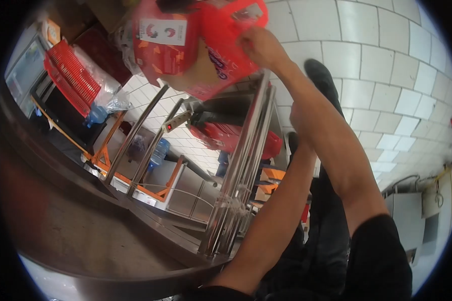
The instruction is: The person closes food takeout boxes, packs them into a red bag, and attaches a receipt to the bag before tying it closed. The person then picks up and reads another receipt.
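Right hand (261, 47) closed on bag (228, 62) edge. Left hand (298, 119) mostly hidden; grip cannot be told. One-sided pull could tear or tip bag.

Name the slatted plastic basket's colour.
Red slatted plastic basket; it shows best in the head view.

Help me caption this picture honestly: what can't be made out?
- Head view, left hand: fingers hidden behind right forearm.
- Head view, red bag: contents largely veiled by its plastic.
- Head view, dark object: cut off by upper edge.
- Head view, white label: print too small.
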`<state>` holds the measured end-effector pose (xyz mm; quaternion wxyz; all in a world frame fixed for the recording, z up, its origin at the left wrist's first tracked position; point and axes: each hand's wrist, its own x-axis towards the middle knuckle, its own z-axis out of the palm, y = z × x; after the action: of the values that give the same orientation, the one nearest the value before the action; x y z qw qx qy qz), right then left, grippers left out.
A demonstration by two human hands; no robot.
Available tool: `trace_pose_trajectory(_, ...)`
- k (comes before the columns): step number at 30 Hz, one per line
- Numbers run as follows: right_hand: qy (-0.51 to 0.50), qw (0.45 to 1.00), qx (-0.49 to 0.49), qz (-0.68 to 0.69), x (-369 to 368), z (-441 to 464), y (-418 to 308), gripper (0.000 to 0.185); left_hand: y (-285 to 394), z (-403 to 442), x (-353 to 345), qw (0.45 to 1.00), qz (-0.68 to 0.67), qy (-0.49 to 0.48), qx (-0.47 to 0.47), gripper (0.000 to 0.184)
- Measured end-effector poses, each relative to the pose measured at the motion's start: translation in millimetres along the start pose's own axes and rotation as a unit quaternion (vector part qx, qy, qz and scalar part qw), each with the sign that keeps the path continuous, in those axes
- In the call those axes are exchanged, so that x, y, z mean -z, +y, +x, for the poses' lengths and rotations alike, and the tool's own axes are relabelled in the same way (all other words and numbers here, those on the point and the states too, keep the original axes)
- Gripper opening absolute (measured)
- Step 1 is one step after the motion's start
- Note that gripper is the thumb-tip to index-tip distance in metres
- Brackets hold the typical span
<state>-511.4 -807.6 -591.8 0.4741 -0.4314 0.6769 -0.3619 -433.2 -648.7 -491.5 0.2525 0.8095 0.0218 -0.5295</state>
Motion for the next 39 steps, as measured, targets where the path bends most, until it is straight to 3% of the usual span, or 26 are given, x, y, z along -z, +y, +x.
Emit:
trace_pose_trajectory(3, -0.015, 0.99, 0.138, 0.038, -2.9, -7.4, 10.9, 0.012, -2.9, 56.0, -6.4, 0.992, -0.12, -0.031, 0.017, 0.032)
trace_pose_trajectory(6, -0.025, 0.975, 0.175, 0.135, -20.0, -3.6, 34.1, 0.021, -2.4, 89.6, -9.6, 0.979, -0.19, -0.073, 0.019, 0.036)
trace_pose_trajectory(8, 0.023, 0.978, -0.081, 0.189, -22.4, 4.5, 18.5, 0.035, 0.4, 108.9, -13.7, 0.966, -0.224, -0.125, 0.018, 0.039)
trace_pose_trajectory(13, 0.19, 0.982, -0.006, 0.016, -46.6, 15.7, 0.1, 0.024, 11.4, 139.0, -13.4, 0.917, -0.296, -0.265, 0.039, 0.046)
trace_pose_trajectory(15, -0.008, 0.989, -0.091, -0.116, -40.3, 15.1, -13.0, 0.016, 19.1, 154.5, -14.2, 0.886, -0.319, -0.332, 0.05, 0.05)
trace_pose_trajectory(18, -0.112, 0.966, -0.075, -0.223, -39.2, 23.1, -16.7, 0.018, 41.8, 180.3, -28.2, 0.844, -0.33, -0.419, 0.055, 0.055)
trace_pose_trajectory(19, -0.118, 0.965, -0.075, -0.223, -40.2, 24.2, -17.4, 0.018, 50.5, 182.8, -32.0, 0.861, -0.328, -0.387, 0.046, 0.056)
trace_pose_trajectory(21, -0.111, 0.954, -0.037, -0.275, -41.6, 25.4, -17.2, 0.014, 81.9, 148.1, -58.9, 0.93, -0.301, -0.206, 0.043, 0.061)
trace_pose_trajectory(22, -0.116, 0.954, -0.04, -0.274, -40.4, 26.2, -17.5, 0.014, 90.2, 140.7, -64.7, 0.936, -0.301, -0.173, 0.061, 0.061)
trace_pose_trajectory(24, -0.02, 0.95, 0.054, -0.306, -33.2, 26.8, -15.7, 0.014, 97.9, 146.2, -69.9, 0.94, -0.301, -0.134, 0.084, 0.06)
trace_pose_trajectory(25, -0.027, 0.95, 0.051, -0.307, -29.1, 28.4, -11.3, 0.014, 99.7, 155.6, -72.1, 0.958, -0.264, -0.066, 0.094, 0.058)
trace_pose_trajectory(27, 0.107, 0.925, 0.155, -0.33, -20.2, 32.3, -3.8, 0.012, 97.8, 172.7, -64.6, 0.968, -0.227, 0.004, 0.107, 0.056)
trace_pose_trajectory(29, 0.101, 0.931, 0.149, -0.318, -10.1, 29.8, 0.4, 0.013, 94.8, 181.9, -56.8, 0.973, -0.193, -0.058, 0.112, 0.049)
trace_pose_trajectory(31, 0.099, 0.936, 0.143, -0.305, -5.2, 26.3, 2.4, 0.015, 91.4, 183.0, -55.0, 0.976, -0.192, -0.042, 0.097, 0.045)
trace_pose_trajectory(33, 0.055, 0.948, 0.063, -0.307, -8.0, 22.0, 3.4, 0.021, 86.8, 177.2, -56.6, 0.979, -0.186, -0.024, 0.078, 0.041)
trace_pose_trajectory(35, 0.047, 0.962, 0.027, -0.268, -12.9, 21.0, 5.4, 0.024, 78.2, 165.7, -54.5, 0.974, -0.219, -0.057, 0.008, 0.037)
trace_pose_trajectory(39, 0.048, 0.974, -0.018, -0.219, -21.1, 20.0, -6.4, 0.027, 49.0, 144.6, -40.7, 0.963, -0.268, -0.016, 0.026, 0.032)
